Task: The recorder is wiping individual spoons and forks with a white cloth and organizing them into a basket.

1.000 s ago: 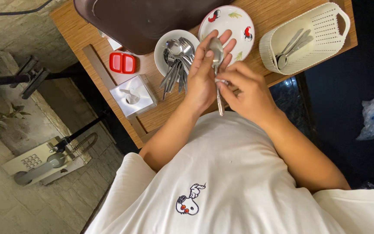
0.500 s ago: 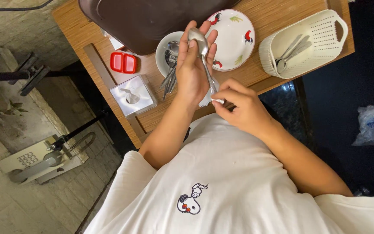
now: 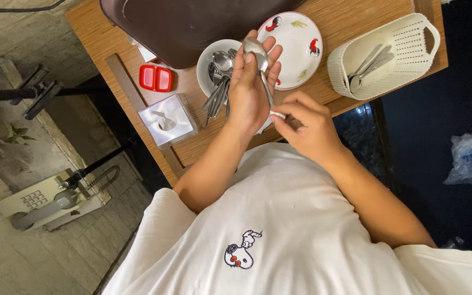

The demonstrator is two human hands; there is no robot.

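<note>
My left hand [image 3: 248, 93] holds a metal spoon [image 3: 257, 50] upright, bowl end up, over the table. My right hand [image 3: 308, 124] pinches a small piece of white tissue [image 3: 277, 114] around the lower end of the spoon's handle. Just beyond my left hand stands a white bowl [image 3: 210, 54] full of several spoons and forks [image 3: 218, 94]. A white plate with red and green pictures [image 3: 299, 38] lies behind the spoon. To the right, a white perforated basket [image 3: 405, 41] holds a few spoons [image 3: 367, 65].
A dark brown tray [image 3: 187, 24] covers the far side of the wooden table [image 3: 356, 16]. A red two-part container [image 3: 155, 78] and a silver tissue box [image 3: 167, 120] sit at the left. A crumpled plastic bag [image 3: 468, 155] lies on the dark floor at right.
My left hand has raised and turned the spoon upright. My right hand has slid with the tissue down the handle to its end.
</note>
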